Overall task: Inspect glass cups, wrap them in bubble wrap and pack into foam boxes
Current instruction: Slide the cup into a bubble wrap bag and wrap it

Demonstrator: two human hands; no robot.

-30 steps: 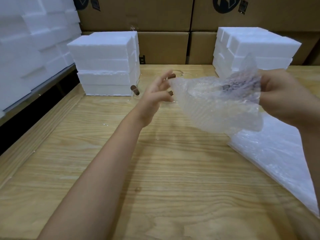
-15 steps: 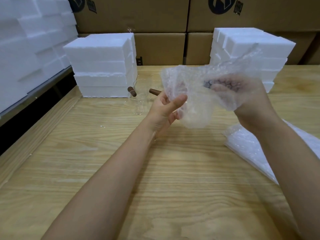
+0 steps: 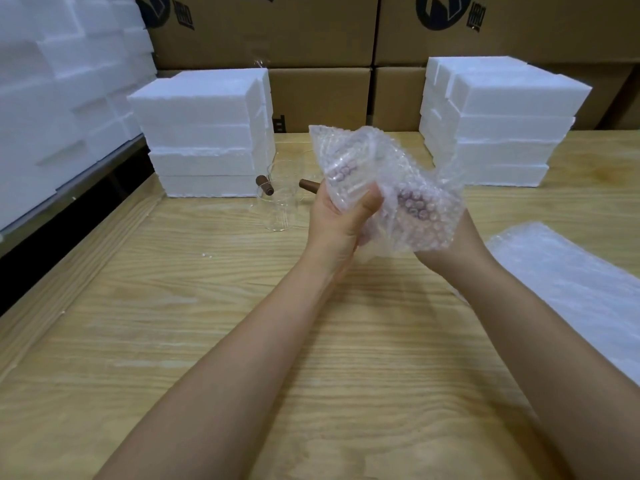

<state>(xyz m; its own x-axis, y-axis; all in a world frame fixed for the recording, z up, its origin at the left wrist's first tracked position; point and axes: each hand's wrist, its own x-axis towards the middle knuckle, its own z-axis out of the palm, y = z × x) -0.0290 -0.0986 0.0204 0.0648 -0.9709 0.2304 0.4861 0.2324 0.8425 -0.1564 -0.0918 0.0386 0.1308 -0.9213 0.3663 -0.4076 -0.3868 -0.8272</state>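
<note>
Right of the foam stack (image 3: 207,133), the left hand (image 3: 341,220) is pinching the wrap (image 3: 398,161) under its thumb, the right hand (image 3: 457,244) gripping it from beneath — a cup (image 3: 410,199) dimly showing inside. Bare cups (image 3: 280,202) are waiting beside that stack — wrapping seems midway, boxing unstarted.

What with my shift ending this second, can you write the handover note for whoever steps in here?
Left hand: grips the wrapped cup, thumb pressed on it.
Right hand: holds it from the other side, fingers hidden under wrap.
Bare cup stands on the table by the left foam stack; another's handle shows behind the left hand. Wrap sheets lie at right; right foam stack behind them.
Done: cup bundled, wrap loose.
Left: tighten it, box it, then the bare cups.
</note>
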